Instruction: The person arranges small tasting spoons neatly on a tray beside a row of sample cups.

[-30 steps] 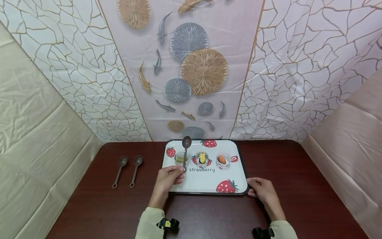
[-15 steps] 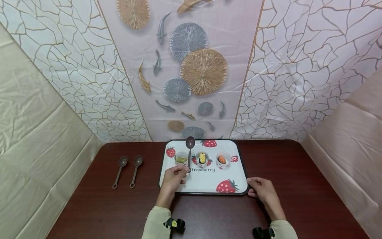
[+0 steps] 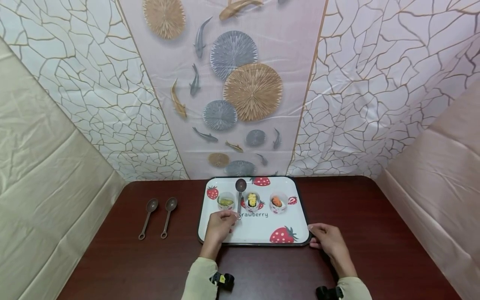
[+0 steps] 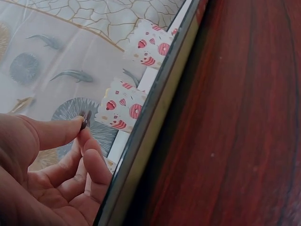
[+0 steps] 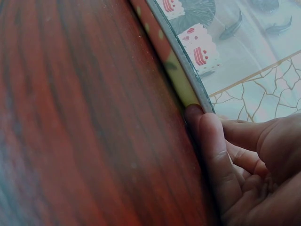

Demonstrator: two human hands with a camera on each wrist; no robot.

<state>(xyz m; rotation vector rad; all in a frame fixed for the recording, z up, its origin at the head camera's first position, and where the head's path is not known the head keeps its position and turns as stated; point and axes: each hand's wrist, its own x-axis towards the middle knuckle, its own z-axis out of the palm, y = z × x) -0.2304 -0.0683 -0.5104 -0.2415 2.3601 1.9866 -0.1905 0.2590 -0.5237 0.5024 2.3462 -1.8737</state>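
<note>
My left hand (image 3: 219, 227) pinches a dark brown spoon (image 3: 241, 186) by its ring-ended handle, bowl pointing away. The spoon lies over the tray, in line with the gap between the left and middle paper cups; whether it touches the tray I cannot tell. In the left wrist view, thumb and forefinger meet on the dark handle end (image 4: 85, 120). The right hand (image 3: 330, 239) grips the front right corner of the white strawberry-print tray (image 3: 243, 234), thumb and fingers at its dark rim. On the tray stand a cup of green food (image 3: 226, 201), one of yellow (image 3: 252, 201) and one of orange (image 3: 278, 203).
Two more brown spoons, the outer (image 3: 148, 216) and the inner (image 3: 168, 216), lie side by side on the dark red wooden table (image 3: 112, 266) left of the tray. A patterned cloth (image 3: 240, 137) hangs behind the table's far edge.
The left hand has carried the spoon rightward from over the green-food cup to beside the middle cup, and the spoon's bowl now sits slightly nearer me. The right hand stays on the tray corner.
</note>
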